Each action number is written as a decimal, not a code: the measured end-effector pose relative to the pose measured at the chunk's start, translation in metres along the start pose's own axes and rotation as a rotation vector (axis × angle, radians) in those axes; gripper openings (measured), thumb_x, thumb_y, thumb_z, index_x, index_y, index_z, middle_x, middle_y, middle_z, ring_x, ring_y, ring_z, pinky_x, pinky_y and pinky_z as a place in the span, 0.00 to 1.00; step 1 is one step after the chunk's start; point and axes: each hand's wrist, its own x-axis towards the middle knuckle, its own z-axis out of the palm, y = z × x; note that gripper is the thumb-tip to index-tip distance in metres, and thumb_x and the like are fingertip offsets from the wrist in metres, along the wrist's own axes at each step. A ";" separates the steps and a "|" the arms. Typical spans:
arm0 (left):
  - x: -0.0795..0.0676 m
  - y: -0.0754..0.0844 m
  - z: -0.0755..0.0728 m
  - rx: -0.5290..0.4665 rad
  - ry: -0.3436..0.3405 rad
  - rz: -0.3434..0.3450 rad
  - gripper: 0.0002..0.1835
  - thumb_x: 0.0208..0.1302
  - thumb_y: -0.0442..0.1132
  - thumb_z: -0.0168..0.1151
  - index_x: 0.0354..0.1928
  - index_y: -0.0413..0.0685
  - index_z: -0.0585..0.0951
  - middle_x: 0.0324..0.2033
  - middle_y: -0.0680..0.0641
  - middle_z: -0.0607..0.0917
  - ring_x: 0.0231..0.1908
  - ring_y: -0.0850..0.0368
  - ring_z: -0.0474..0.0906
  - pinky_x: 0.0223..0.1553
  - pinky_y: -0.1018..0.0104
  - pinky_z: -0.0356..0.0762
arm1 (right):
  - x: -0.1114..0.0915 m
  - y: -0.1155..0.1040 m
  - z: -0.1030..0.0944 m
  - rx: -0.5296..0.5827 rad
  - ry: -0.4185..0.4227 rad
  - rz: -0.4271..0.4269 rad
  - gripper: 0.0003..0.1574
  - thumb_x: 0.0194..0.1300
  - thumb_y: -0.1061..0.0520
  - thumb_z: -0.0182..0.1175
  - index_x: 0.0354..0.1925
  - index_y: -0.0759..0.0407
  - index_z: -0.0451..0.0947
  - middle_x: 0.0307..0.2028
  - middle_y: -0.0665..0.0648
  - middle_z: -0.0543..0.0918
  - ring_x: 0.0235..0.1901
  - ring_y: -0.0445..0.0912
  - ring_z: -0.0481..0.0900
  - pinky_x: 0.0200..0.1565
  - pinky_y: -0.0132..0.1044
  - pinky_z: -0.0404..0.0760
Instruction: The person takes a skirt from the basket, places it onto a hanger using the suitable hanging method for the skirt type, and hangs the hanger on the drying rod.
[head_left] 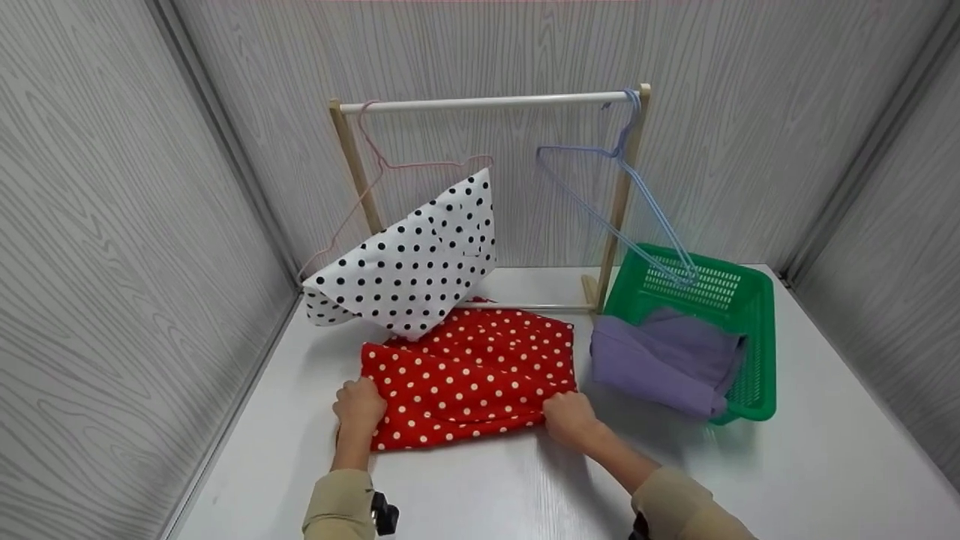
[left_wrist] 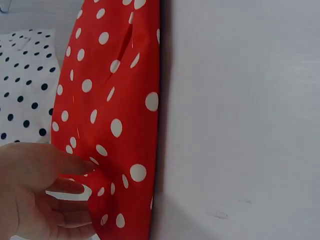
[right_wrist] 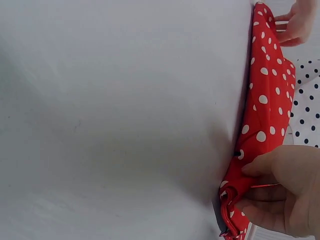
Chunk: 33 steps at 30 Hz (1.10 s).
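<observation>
A red cloth with white polka dots (head_left: 465, 382) lies spread on the white table, partly bunched, its far part reaching under the rack's lower bar. My left hand (head_left: 360, 405) grips its left side; in the left wrist view the thumb and fingers of that hand (left_wrist: 45, 190) pinch a fold. At the near right corner my right hand (head_left: 568, 416) holds the cloth. The right wrist view shows the thumb and fingers of the right hand (right_wrist: 280, 190) pinching a rolled, folded edge of the red cloth (right_wrist: 262, 110).
Behind stands a rack with a white rail (head_left: 487, 102). A white black-dotted cloth (head_left: 420, 262) hangs from a pink hanger (head_left: 420, 164) at left. Blue hangers (head_left: 652, 195) hang at right, over a green basket (head_left: 763, 337) with a purple cloth (head_left: 660, 364) draped over its edge.
</observation>
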 end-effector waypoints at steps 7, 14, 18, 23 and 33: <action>-0.027 0.062 0.013 0.005 0.025 0.305 0.10 0.56 0.35 0.63 0.36 0.33 0.78 0.29 0.39 0.77 0.34 0.45 0.75 0.37 0.53 0.75 | 0.002 0.009 -0.003 0.106 -0.031 0.075 0.13 0.51 0.63 0.61 0.14 0.62 0.72 0.11 0.56 0.71 0.15 0.48 0.71 0.22 0.45 0.77; -0.052 0.109 0.045 -0.053 -0.272 0.528 0.09 0.55 0.39 0.66 0.33 0.41 0.79 0.25 0.49 0.76 0.28 0.57 0.71 0.35 0.62 0.73 | 0.002 0.015 -0.004 0.242 -0.069 0.124 0.15 0.51 0.62 0.61 0.13 0.58 0.70 0.12 0.52 0.71 0.15 0.42 0.62 0.21 0.41 0.72; -0.053 0.111 0.058 0.008 -0.290 0.600 0.10 0.52 0.40 0.68 0.32 0.42 0.80 0.25 0.50 0.76 0.28 0.57 0.70 0.36 0.62 0.72 | 0.000 0.015 -0.006 0.288 -0.067 0.073 0.16 0.51 0.63 0.61 0.12 0.57 0.69 0.11 0.50 0.70 0.15 0.41 0.59 0.19 0.39 0.68; -0.047 0.110 0.064 -0.053 -0.311 0.600 0.08 0.54 0.35 0.67 0.35 0.40 0.84 0.26 0.51 0.79 0.29 0.58 0.71 0.35 0.64 0.72 | -0.001 0.017 -0.012 0.313 -0.111 0.054 0.17 0.53 0.62 0.61 0.13 0.56 0.69 0.11 0.48 0.68 0.16 0.41 0.58 0.19 0.37 0.65; -0.044 0.107 0.062 -0.126 -0.340 0.547 0.06 0.56 0.33 0.64 0.35 0.40 0.85 0.22 0.52 0.81 0.24 0.59 0.71 0.29 0.66 0.72 | 0.006 0.031 -0.063 0.502 -0.101 0.101 0.09 0.62 0.57 0.59 0.26 0.57 0.81 0.16 0.45 0.73 0.18 0.39 0.68 0.24 0.34 0.71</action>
